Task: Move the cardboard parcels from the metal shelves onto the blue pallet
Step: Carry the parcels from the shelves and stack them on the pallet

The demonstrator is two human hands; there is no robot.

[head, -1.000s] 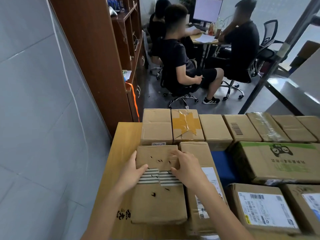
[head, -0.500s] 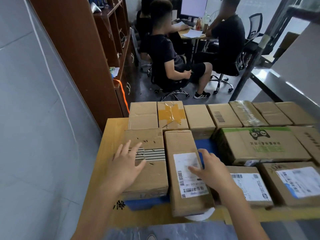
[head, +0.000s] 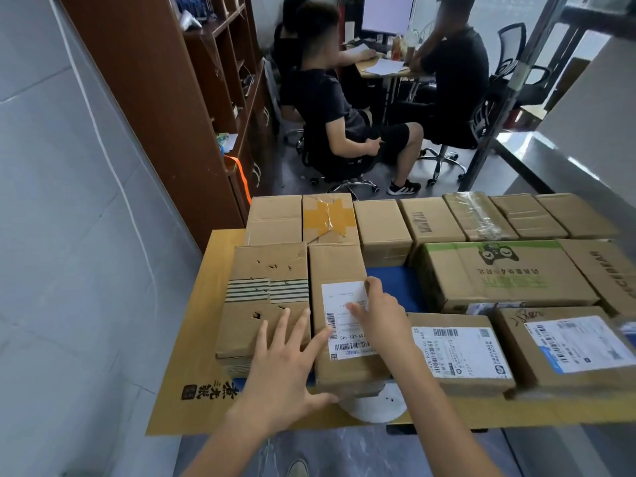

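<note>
A long cardboard parcel (head: 335,263) with a white shipping label lies on the blue pallet (head: 392,284), right beside a striped parcel (head: 265,270) with small holes. My right hand (head: 377,316) rests on the labelled parcel's top near its right edge, fingers fairly straight. My left hand (head: 285,370) is spread flat over the near ends of both parcels, thumb at the labelled parcel's front corner. Neither hand grips anything. A row of parcels (head: 382,222) lines the pallet's far side.
A tan cardboard sheet (head: 192,339) covers the pallet's left and front. A green-printed box (head: 499,273) and two labelled parcels (head: 461,349) fill the right. A white round object (head: 375,404) pokes out under the long parcel. A brown bookcase (head: 155,98) stands left; seated people (head: 327,105) sit behind.
My hands have left the striped parcel, which now lies on the pallet. My left hand slid right to the labelled parcel's front corner; my right hand moved onto its label.
</note>
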